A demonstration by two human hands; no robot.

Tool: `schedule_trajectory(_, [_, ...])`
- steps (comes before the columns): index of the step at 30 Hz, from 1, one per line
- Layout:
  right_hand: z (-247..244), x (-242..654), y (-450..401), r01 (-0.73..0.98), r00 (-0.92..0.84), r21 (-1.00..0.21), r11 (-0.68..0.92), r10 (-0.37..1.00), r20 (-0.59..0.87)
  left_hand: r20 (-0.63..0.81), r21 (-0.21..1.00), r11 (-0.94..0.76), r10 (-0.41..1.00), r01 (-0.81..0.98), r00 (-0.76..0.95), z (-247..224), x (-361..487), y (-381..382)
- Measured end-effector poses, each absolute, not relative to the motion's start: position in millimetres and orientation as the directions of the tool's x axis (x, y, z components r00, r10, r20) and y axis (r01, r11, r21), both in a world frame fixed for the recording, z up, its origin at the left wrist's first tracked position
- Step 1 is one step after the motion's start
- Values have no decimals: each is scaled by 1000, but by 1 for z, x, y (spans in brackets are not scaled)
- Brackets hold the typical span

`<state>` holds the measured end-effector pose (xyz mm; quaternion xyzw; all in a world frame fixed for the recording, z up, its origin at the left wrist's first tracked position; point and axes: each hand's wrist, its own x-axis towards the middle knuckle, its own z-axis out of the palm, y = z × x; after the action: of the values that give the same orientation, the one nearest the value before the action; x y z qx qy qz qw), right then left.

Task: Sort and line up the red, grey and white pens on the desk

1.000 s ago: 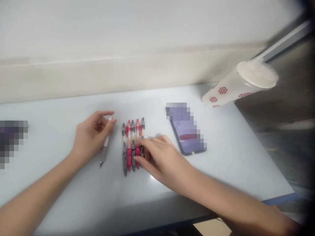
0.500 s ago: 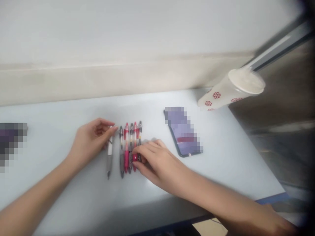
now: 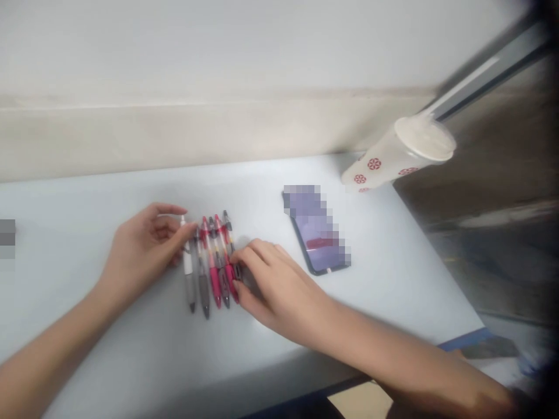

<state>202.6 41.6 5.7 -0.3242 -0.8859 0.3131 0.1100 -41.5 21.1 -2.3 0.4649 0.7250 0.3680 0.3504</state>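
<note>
Six pens lie between both hands

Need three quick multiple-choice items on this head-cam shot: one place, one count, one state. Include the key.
1. Where is the phone relative to the row of pens?
A. To its right
B. To its left
C. Under the left hand

2. How many red pens are in the row?
A. One
B. Two
C. Four

3. How do the pens lie?
A. Standing in a holder
B. Raised in the air
C. Flat, side by side

1: A, the phone lies beyond the right hand, on the right of the row.
2: B, two red barrels show among the grey and white pens.
3: C, they rest on the pale table, with the left hand at their upper ends.
</note>
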Motion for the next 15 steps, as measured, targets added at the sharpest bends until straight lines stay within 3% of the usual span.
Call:
schedule_trajectory(4, [5, 202, 42, 497, -778, -621, 607, 629, -8, -199, 840, 344, 915, 420, -351, 0, -41, 23])
schedule_trajectory(15, [-1, 199, 34, 426, -791, -621, 658, 604, 97, -130, 867, 270, 934, 418, -332, 1, -37, 27])
